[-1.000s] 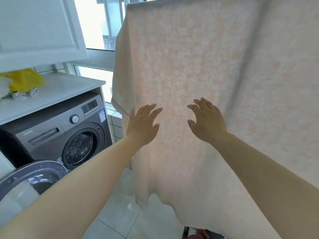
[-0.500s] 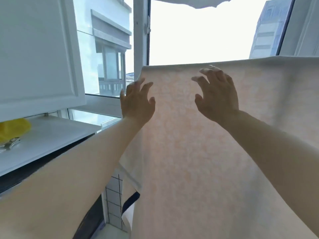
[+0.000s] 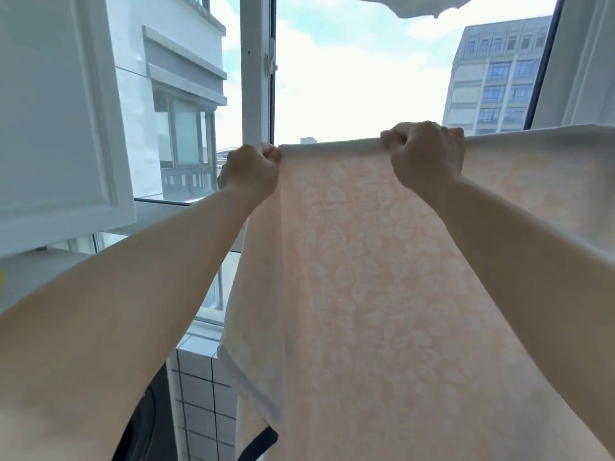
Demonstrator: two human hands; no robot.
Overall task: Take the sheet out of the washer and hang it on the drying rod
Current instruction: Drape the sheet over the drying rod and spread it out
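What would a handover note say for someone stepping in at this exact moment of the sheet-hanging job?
Left hand: grips the sheet's top fold at its left end.
Right hand: grips the same fold further right.
Sheet: out of the washer, draped over a line at hand height, hanging in front of the window; the rod itself is hidden under the fabric.
Done: sheet removed and draped.
Left: probably even out the top edge, then release.

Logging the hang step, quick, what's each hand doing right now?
Left hand: fist closed on the sheet at its top corner.
Right hand: closed on its top edge.
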